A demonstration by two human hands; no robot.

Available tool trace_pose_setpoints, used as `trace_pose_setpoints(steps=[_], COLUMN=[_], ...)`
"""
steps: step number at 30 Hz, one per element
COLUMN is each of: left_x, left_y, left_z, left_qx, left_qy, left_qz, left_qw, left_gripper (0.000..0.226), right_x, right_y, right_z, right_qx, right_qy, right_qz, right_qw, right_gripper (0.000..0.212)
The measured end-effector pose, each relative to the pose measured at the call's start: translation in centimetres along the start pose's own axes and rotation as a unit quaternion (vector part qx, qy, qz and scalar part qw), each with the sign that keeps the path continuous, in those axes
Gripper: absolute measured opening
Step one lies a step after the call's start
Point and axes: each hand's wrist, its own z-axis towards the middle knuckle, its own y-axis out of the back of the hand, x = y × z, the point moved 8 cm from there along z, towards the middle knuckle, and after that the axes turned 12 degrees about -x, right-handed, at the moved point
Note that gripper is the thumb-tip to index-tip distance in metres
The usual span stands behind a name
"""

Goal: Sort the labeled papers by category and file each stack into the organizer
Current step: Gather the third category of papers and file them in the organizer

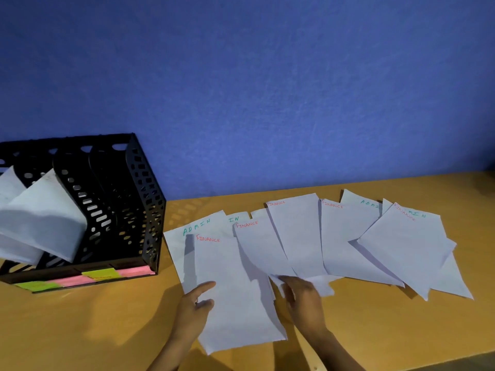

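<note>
1. Nearest to me, the person's left hand (pixel 197 303) pinches the left edge of a white paper sheet with FINANCE in red at its top (pixel 235 295). The thumb lies on top and the other fingers are under the sheet.
2. Just to the right, the right hand (pixel 302 293) has bent fingers on the near edge of the next white FINANCE sheet (pixel 257 250). I cannot tell if it grips the sheet or only presses it.
3. Farther back, more white sheets lie spread in a fan over the orange-brown wooden table (pixel 93 330). Some say FINANCE in red. Others, like the white sheet with ADMIN in green (pixel 176 242), peek out from under them.
4. Far left stands the black plastic organizer with holes in its walls (pixel 139 199). Two left slots already hold white papers (pixel 45 220). The right slots look empty.
5. So I think some filing is done. The FINANCE and ADMIN sheets are mixed up and not yet stacked or filed.
</note>
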Motion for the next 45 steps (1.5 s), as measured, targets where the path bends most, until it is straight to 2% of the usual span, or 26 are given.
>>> trace_pose_setpoints(steps=[5,9,12,14,15,17,19,21,23,25,29,33,36,40,42,45], left_x=[0.4,-0.5,-1.7,-2.3,-2.5,-2.7,-3.1,-3.7,-4.3,-4.8,-6.1,-8.0,-9.5,-11.6,-12.2,-12.3], left_y=[-1.1,-1.9,-2.0,-1.9,-1.8,-1.4,-1.1,-0.5,0.1,0.6,1.1,1.3,1.7,0.2,-1.4,-3.8], left_z=[0.2,-0.2,-0.3,-0.5,-0.4,-0.2,0.1,0.2,0.2,0.1,0.1,0.2,0.7,1.5,1.6,1.6], left_qx=[-0.012,-0.044,-0.048,-0.058,-0.062,-0.066,-0.067,-0.073,-0.07,-0.062,-0.045,-0.053,-0.068,-0.046,-0.022,0.002], left_qy=[0.047,0.091,0.022,-0.014,-0.022,-0.029,-0.04,-0.052,-0.055,-0.06,-0.08,-0.109,-0.116,-0.123,-0.122,-0.123], left_qz=[-0.042,-0.109,-0.058,-0.02,-0.008,0.013,0.023,0.022,0.008,-0.007,-0.032,-0.036,-0.016,-0.088,-0.133,-0.14], left_qw=[0.998,0.989,0.997,0.998,0.998,0.997,0.997,0.996,0.996,0.996,0.995,0.992,0.991,0.987,0.983,0.982], left_gripper=[0.035,0.016,0.024,0.02,0.011,0.012,0.015,0.019,0.024,0.026,0.027,0.025,0.03,0.049,0.057,0.071], right_x=[5.5,7.6,7.5,6.9,6.3,4.6,1.2,-2.8,-6.3,-8.6,-9.8,-9.9,-9.3,-8.4,-8.5,-9.3], right_y=[-0.4,-2.3,-3.8,-4.0,-3.7,-2.4,-0.8,-0.2,-1.7,-2.8,-3.1,-2.0,-0.9,2.7,5.0,8.5], right_z=[-1.3,-2.9,-3.7,-3.6,-3.3,-2.2,-0.7,0.5,1.0,1.2,2.6,3.9,4.8,6.4,7.2,8.3], right_qx=[-0.008,0.064,0.135,0.169,0.169,0.122,0.035,-0.006,0.078,0.152,0.167,0.117,0.067,-0.061,-0.126,-0.198], right_qy=[0.045,0.096,0.077,0.057,0.054,0.043,-0.022,-0.074,-0.106,-0.113,-0.117,-0.151,-0.182,-0.207,-0.237,-0.27], right_qz=[0.167,0.2,0.237,0.245,0.243,0.236,0.2,0.078,-0.074,-0.158,-0.198,-0.216,-0.189,-0.123,-0.08,-0.042], right_qw=[0.985,0.973,0.959,0.953,0.954,0.963,0.979,0.994,0.988,0.969,0.959,0.958,0.963,0.969,0.96,0.941], right_gripper=[0.023,0.021,0.022,0.032,0.037,0.037,0.031,0.034,0.05,0.061,0.058,0.041,0.029,0.016,0.018,0.018])
